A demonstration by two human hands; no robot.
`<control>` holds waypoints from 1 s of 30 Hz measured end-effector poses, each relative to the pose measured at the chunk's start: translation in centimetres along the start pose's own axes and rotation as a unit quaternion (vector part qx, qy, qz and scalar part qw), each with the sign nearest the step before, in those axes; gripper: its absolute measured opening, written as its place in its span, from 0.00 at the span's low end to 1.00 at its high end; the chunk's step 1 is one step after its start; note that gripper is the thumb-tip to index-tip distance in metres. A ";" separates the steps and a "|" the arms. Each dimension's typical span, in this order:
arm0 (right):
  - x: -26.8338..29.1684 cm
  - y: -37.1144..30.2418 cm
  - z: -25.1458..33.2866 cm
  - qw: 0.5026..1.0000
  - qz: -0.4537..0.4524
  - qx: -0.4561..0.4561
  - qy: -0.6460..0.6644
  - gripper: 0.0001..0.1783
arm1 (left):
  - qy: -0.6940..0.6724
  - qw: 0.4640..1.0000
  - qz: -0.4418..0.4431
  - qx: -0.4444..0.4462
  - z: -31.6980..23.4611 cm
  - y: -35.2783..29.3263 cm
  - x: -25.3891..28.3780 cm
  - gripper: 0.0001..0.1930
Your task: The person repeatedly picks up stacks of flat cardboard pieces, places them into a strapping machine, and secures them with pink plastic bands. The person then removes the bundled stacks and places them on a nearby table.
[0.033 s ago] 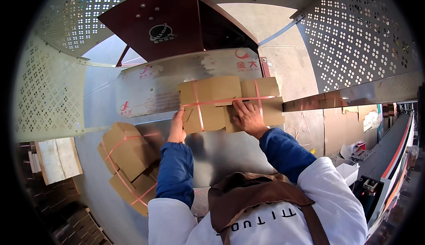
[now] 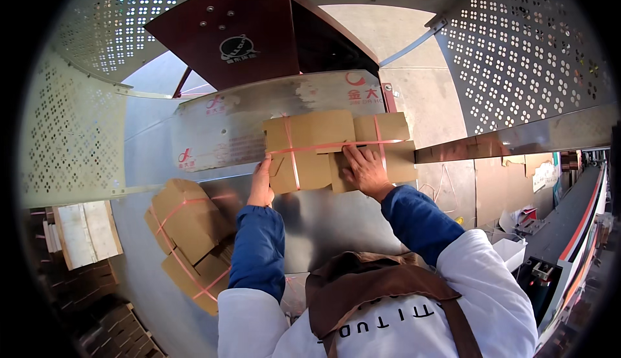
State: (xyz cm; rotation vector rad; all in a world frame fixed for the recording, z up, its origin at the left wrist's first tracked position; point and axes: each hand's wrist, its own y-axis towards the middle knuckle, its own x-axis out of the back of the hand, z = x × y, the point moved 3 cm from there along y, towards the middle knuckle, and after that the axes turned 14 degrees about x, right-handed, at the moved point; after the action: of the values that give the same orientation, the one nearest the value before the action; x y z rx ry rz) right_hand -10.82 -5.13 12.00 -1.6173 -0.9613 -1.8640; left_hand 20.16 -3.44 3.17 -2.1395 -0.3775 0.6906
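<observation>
A bundle of flat folded cardboard [image 2: 310,135], tied both ways with pink strapping [image 2: 359,143], lies across the metal work surface in front of me. At its left edge my left hand [image 2: 261,186] grips the cardboard, its thumb on the near side and its other fingers partly hidden. My right hand [image 2: 366,172] rests flat on the bundle's right part. Its fingertips touch the cardboard just by the lengthwise strap; whether any tip is tucked under it I cannot tell.
A second strapped cardboard bundle [image 2: 191,222] sits at my left. A dark red machine hood [image 2: 226,31] rises beyond the plate, between perforated metal panels [image 2: 511,54]. More stacked cardboard [image 2: 84,290] is low at the left. A white bin [image 2: 509,252] stands at the right.
</observation>
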 end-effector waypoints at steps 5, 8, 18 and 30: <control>0.0 0.2 0.3 1.000 -0.028 0.005 -0.003 0.37 | 0.016 0.999 -0.039 0.005 -0.5 -0.8 0.1 0.24; 0.1 0.2 0.2 1.000 -0.024 -0.005 0.013 0.37 | 0.032 0.999 -0.027 0.014 -1.1 -1.2 0.3 0.23; 0.9 0.1 0.2 0.998 -0.038 -0.010 0.040 0.37 | 0.513 0.848 0.077 -0.107 -16.9 5.0 -5.9 0.31; 1.6 -12.3 7.2 0.863 -0.281 -0.395 0.145 0.44 | 0.650 0.698 0.287 0.091 -11.2 2.2 -8.7 0.36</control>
State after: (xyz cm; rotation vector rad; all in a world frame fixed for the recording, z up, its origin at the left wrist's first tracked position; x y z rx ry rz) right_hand -15.74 8.34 11.53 -1.4409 -0.5825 -3.1042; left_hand 19.88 -16.07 10.00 -1.9826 1.1093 -0.5810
